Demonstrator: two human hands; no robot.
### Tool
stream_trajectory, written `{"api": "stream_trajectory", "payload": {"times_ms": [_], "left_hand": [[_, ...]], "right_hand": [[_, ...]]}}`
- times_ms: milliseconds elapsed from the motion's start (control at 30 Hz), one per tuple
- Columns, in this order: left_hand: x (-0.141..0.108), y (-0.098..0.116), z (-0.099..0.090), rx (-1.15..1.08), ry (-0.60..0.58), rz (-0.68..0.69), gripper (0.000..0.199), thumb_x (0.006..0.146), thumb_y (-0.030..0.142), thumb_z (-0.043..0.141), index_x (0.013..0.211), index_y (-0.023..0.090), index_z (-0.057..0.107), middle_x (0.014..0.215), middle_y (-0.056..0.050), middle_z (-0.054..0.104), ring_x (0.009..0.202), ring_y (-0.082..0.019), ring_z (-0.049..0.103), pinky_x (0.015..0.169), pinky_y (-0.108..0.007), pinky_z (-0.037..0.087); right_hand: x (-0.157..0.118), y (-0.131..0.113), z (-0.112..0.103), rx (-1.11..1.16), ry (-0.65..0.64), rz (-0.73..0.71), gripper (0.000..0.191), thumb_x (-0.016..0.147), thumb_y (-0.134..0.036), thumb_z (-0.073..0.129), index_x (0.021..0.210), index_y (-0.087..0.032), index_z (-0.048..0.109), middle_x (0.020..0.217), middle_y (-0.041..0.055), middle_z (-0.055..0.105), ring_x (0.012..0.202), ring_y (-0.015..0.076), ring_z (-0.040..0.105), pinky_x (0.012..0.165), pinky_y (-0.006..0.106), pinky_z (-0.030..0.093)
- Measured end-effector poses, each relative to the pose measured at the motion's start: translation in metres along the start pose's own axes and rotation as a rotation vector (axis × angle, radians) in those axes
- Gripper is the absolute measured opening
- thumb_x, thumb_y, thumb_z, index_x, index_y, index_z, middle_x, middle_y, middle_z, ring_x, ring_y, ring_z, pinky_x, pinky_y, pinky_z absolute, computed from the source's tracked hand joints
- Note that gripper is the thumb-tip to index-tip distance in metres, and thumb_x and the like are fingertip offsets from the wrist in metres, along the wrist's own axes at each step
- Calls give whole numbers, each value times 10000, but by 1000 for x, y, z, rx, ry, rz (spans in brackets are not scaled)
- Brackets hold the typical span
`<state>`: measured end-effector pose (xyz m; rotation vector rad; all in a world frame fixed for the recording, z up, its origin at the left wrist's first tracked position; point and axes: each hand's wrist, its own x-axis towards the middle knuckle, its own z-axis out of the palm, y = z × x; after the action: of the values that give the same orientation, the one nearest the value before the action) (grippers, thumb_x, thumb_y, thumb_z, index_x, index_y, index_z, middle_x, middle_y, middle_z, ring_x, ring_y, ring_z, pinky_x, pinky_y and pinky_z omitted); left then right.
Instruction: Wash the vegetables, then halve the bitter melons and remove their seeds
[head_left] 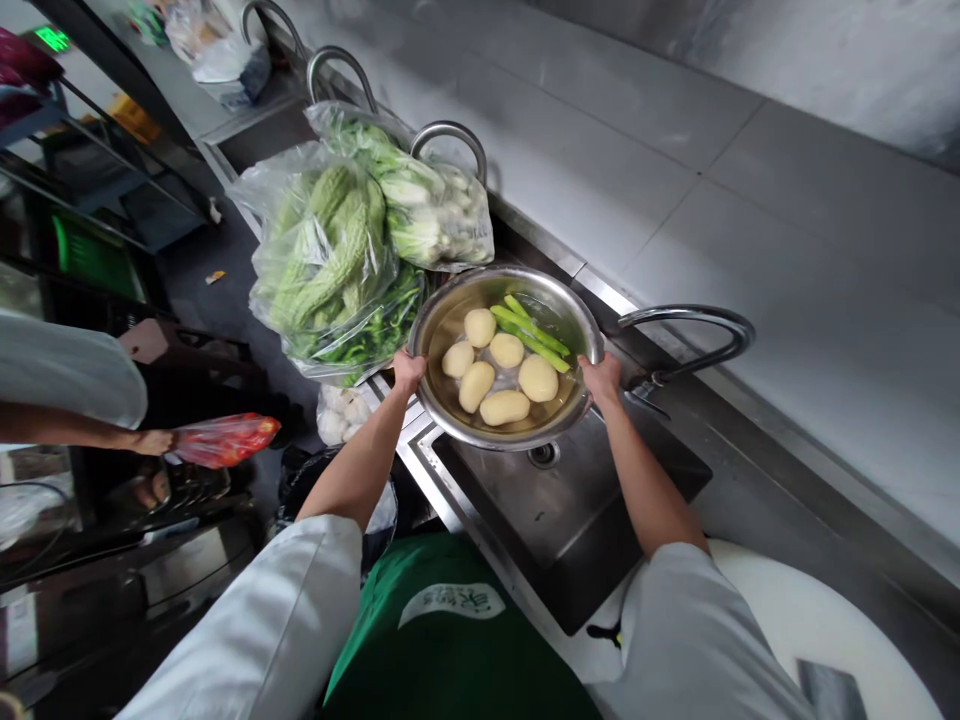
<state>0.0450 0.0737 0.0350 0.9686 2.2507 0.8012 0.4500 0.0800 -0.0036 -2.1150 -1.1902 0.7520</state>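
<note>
- Metal basin [495,438]: round and wide, held above the far part of my sink [517,505]; whether its underside rests on the sink's edge, I cannot tell.
- Contents: six peeled potatoes [476,386], spread apart or nearly touching, in shallow clear liquid; a few cut green stalks [540,347] lie together toward the wall side.
- My left hand [409,370]: closed on the left rim, thumb on top; the fingers are mostly hidden beneath.
- My right hand [601,378]: closed on the opposite rim in a like grip, fingers partly hidden. Both my arms are extended.
- Sink: the drain [544,455] shows just past the basin's near rim. A curved faucet [739,328] stands to the right of my right hand.
- Left of the basin: a clear bag of ridged green gourds [330,245], green peppers [367,335] under plastic, and behind them a bag of leafy greens [439,215]. A small bag of white items [341,412] sits lower, near my left forearm.
- Far left: a co-worker's hand [154,442] grips a clear bag with red contents [229,440].
- Near right: a round white board [810,620] bears a flat grey object [831,690], cut off by the frame.
- Clothing: I wear a green apron [450,640] and pale sleeves.
</note>
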Motion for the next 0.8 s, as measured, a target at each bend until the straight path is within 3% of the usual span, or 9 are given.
{"api": "stream_trajectory", "payload": {"times_ms": [167,533,800], "left_hand": [[-2,-7,5,-151,-53,-5,336,686,120,661,1007,48,727,938,-116,754,844,-209,696,724,-248,543],[-16,-3,4,-80,-11,22,316,690,164,657,980,52,717,857,-76,717,789,-181,656,693,-222,515],[-16,-16,8,-141,13,82,191,632,210,672,796,112,684,705,-45,644,676,-190,604,644,-271,494]], "right_hand": [[3,15,3,-5,31,25,365,781,-366,669,1004,-82,719,975,190,755,871,277,691,809,346,541],[2,36,9,17,57,34,325,792,-383,673,920,-86,704,915,184,753,834,261,693,771,317,522],[3,51,15,104,100,21,293,731,-438,687,800,-155,661,826,134,740,784,269,680,771,365,531]]}}
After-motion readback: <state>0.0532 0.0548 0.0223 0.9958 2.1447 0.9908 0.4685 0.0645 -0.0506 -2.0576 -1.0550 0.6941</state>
